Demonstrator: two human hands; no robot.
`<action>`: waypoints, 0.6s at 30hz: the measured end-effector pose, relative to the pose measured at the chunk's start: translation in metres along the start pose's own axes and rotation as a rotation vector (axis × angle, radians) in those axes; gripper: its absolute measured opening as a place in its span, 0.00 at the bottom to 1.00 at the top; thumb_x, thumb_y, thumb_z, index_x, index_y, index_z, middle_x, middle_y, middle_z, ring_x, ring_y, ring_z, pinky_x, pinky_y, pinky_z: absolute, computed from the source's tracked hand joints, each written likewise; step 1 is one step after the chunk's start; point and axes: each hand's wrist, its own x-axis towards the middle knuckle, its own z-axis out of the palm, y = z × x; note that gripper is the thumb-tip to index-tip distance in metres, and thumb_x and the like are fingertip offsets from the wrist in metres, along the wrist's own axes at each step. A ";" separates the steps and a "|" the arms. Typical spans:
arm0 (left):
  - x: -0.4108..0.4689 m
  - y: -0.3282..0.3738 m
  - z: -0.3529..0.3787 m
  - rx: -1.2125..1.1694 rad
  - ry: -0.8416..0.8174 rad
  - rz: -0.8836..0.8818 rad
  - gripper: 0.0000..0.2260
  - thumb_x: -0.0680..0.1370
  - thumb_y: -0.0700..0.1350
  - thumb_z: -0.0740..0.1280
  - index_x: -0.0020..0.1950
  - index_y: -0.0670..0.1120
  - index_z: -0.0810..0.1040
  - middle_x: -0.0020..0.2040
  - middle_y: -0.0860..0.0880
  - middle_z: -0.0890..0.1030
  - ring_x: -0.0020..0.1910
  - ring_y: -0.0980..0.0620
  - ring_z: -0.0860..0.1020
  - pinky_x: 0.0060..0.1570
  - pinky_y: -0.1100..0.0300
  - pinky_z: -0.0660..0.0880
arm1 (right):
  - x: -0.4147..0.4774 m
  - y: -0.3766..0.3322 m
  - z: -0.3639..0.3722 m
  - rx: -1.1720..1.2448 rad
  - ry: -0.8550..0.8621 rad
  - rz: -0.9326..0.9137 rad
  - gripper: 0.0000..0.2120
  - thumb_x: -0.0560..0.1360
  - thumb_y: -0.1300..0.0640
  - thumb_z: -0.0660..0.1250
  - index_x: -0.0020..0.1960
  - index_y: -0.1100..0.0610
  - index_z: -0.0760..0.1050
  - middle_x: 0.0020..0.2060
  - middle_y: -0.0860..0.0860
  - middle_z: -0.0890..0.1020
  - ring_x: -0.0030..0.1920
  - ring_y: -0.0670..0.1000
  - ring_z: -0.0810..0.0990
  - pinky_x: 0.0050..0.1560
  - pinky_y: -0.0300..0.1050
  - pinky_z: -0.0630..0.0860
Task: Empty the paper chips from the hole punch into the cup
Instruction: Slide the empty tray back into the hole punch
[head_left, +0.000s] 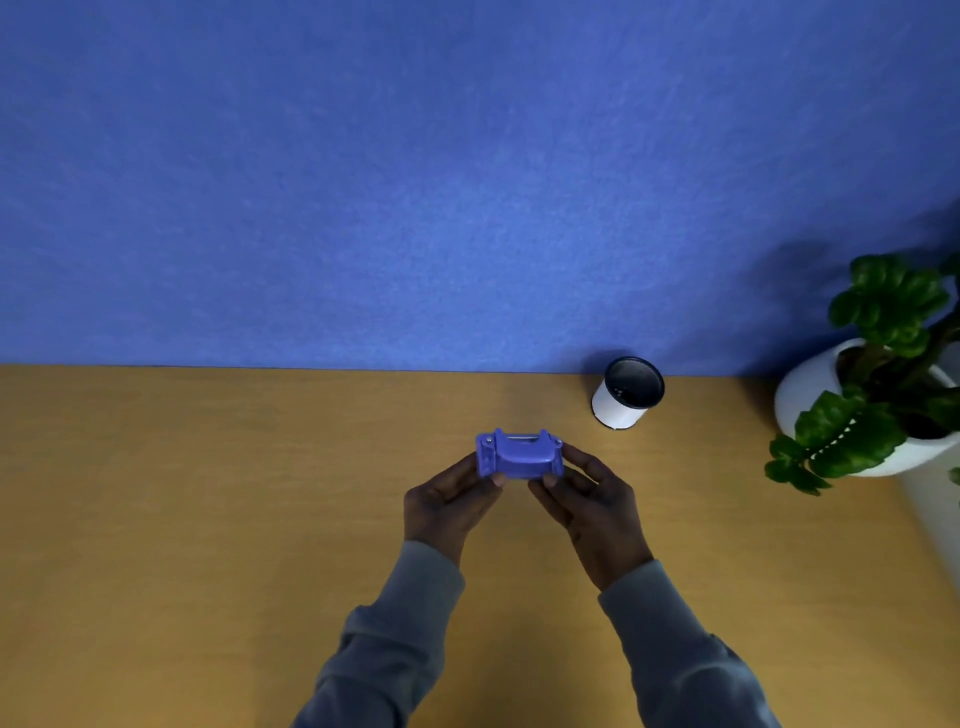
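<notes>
A small blue hole punch (519, 453) is held over the wooden table (208, 493) near its middle. My left hand (447, 506) grips its left end and my right hand (592, 499) grips its right end, thumbs on the near side. A white cup (621, 405) with a dark rim and dark inside stands to the right and farther back, by the wall. A few pale specks show inside the cup. The punch's underside is hidden from me.
A blue felt wall (467, 182) rises right behind the table. A green plant in a white pot (810, 400) stands at the right edge, close to the cup. Grey sleeves cover both forearms.
</notes>
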 end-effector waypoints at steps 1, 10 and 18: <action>0.003 -0.001 -0.002 0.003 -0.005 0.000 0.14 0.69 0.37 0.77 0.52 0.50 0.87 0.52 0.46 0.88 0.55 0.48 0.85 0.52 0.56 0.82 | 0.003 0.001 0.000 -0.001 0.008 0.001 0.18 0.77 0.73 0.68 0.64 0.61 0.78 0.56 0.62 0.86 0.59 0.59 0.85 0.54 0.47 0.84; 0.034 -0.004 -0.010 0.122 0.119 -0.018 0.15 0.71 0.31 0.75 0.46 0.52 0.88 0.46 0.49 0.88 0.50 0.48 0.84 0.61 0.46 0.78 | 0.033 0.019 0.005 -0.053 0.084 -0.003 0.13 0.76 0.71 0.70 0.60 0.65 0.80 0.55 0.62 0.86 0.58 0.59 0.85 0.59 0.51 0.82; 0.076 -0.009 -0.014 0.443 0.221 -0.075 0.14 0.69 0.43 0.78 0.41 0.65 0.85 0.38 0.64 0.86 0.46 0.59 0.83 0.54 0.60 0.77 | 0.078 0.041 0.014 -0.190 0.290 0.029 0.10 0.72 0.70 0.75 0.52 0.63 0.82 0.44 0.59 0.89 0.53 0.61 0.87 0.57 0.57 0.83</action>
